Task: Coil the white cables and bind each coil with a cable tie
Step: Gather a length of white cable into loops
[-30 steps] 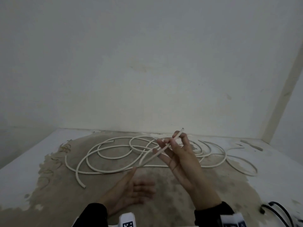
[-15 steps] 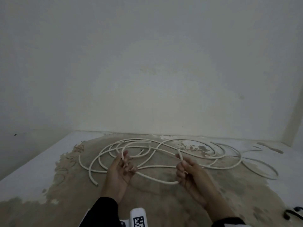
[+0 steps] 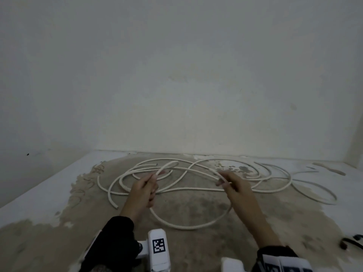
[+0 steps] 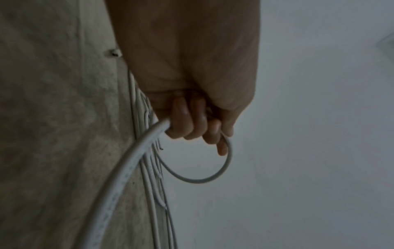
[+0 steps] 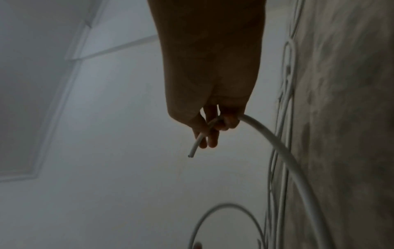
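Loose white cable (image 3: 196, 188) sprawls in tangled loops over the bare concrete floor by the wall. My left hand (image 3: 146, 188) grips one stretch of it, fingers curled round the cable (image 4: 149, 139), which arcs up past the fist. My right hand (image 3: 228, 183) holds the same cable near its cut end; the short free tip (image 5: 193, 150) sticks out past the fingers. Between the two hands the cable hangs in a slack U-shaped bow (image 3: 186, 226) close to me. No cable tie shows in any view.
A pale wall (image 3: 176, 85) rises just behind the cables. Black cable ends (image 3: 351, 242) lie on the floor at the far right. White-painted floor patches (image 3: 39, 183) border the concrete on the left and right.
A second ago my right hand held the cable end raised and the left was open below. Both hands now grip the cable, drawn apart, with a loop sagging between them.
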